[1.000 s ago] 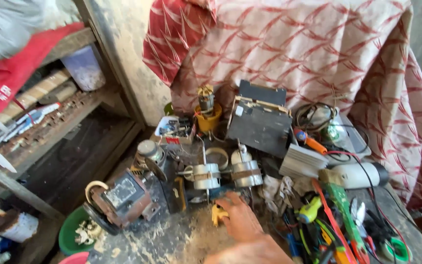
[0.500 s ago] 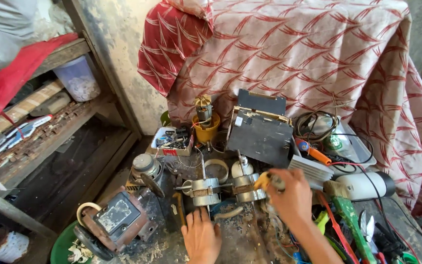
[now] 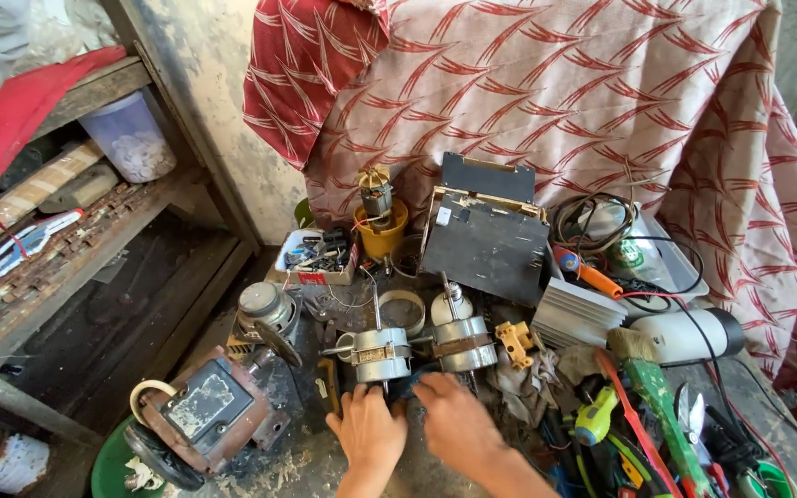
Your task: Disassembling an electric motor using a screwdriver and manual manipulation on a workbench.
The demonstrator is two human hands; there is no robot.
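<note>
Two silver fan motors stand side by side on the cluttered bench, the left motor and the right motor, shafts pointing up. My left hand lies just below the left motor, fingers spread, tips touching its base. My right hand is beside it under the right motor, fingers curled onto a dark bluish thing between the hands; the grip is hidden. A small yellow plastic part lies on a rag to the right of the motors, apart from both hands.
A rusty large motor and a round motor sit left. Behind are a parts box, a yellow cup and a black metal case. A finned white block, white cylinder, screwdrivers crowd the right. Wooden shelves stand left.
My right hand held the yellow part up by the right motor; the part now lies on the rag, and that hand has come down beside my left hand.
</note>
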